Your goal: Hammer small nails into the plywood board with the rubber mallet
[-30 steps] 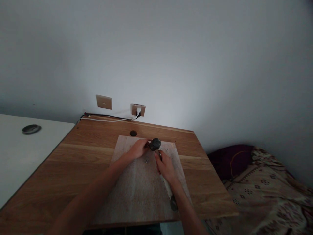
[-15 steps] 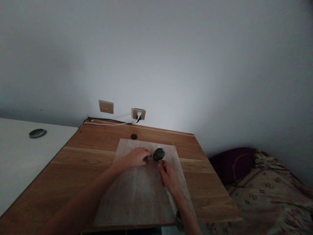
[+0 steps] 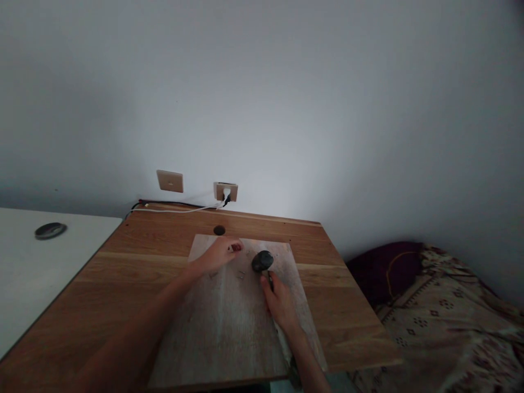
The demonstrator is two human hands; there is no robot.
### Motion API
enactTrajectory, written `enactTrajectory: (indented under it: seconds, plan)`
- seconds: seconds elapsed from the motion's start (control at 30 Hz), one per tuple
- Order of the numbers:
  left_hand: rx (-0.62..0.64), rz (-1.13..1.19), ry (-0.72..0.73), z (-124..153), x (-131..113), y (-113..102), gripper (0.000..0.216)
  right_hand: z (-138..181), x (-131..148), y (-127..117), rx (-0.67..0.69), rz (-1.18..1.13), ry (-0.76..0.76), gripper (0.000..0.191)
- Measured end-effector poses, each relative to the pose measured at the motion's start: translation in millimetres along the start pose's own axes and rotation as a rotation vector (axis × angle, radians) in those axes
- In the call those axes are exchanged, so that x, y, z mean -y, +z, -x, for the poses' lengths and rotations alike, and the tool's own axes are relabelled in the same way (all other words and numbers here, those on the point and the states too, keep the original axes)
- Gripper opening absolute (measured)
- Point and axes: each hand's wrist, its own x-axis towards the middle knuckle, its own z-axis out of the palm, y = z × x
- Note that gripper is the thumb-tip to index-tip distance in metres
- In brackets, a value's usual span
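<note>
My right hand (image 3: 279,301) is wrapped around the handle of a black-headed mallet (image 3: 262,261). The mallet's head is over the upper part of a pale wooden board (image 3: 229,338). To the left of that head, above the board's upper left part, is my left hand (image 3: 221,254). Its fingers are curled with the tips together, and whatever they may pinch is too small to make out. Several small thin pieces that look like nails (image 3: 241,274) lie or stand on the board, between and below the hands.
Under the board is a brown wooden desk (image 3: 339,305) with a round cable hole (image 3: 219,230). Cables (image 3: 180,209) run along its back edge to a wall socket (image 3: 226,191). On the left, a white table (image 3: 24,273) bears a dark round object (image 3: 50,230). Patterned bedding (image 3: 434,322) lies at the right.
My left hand has moved left and up, away from the mallet's head, uncovering small thin pieces on the board. The mallet has tilted a little in my right hand. The view has shifted slightly.
</note>
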Motion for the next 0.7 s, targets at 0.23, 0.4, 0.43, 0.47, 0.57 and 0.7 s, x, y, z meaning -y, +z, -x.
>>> enactTrajectory:
  seconds: [0.23, 0.4, 0.43, 0.47, 0.57, 0.7]
  plan:
    - [-0.228, 0.104, -0.155, -9.2, 28.0, 5.2, 0.009, -0.3, 1.2, -0.4, 0.005, 0.005, -0.011, 0.047]
    - [-0.234, 0.067, -0.156, -6.0, 27.9, 10.6, 0.008, -1.4, -1.8, 1.0, 0.015, -0.005, 0.004, 0.048]
    - [-0.231, 0.055, -0.155, -5.9, 27.1, 10.5, 0.008, -1.6, -3.0, 1.6, 0.017, -0.01, 0.006, 0.048]
    - [-0.23, 0.04, -0.153, -6.1, 26.5, 10.4, 0.009, -1.7, -4.3, 2.2, 0.017, -0.012, 0.006, 0.048]
    - [-0.229, 0.003, -0.152, -7.1, 26.0, 10.4, 0.01, -2.0, -7.3, 3.6, 0.022, -0.023, 0.003, 0.046]
    - [-0.203, -0.024, -0.147, -6.8, 26.1, 11.7, 0.013, -1.2, -5.3, 2.7, 0.046, -0.049, 0.016, 0.047]
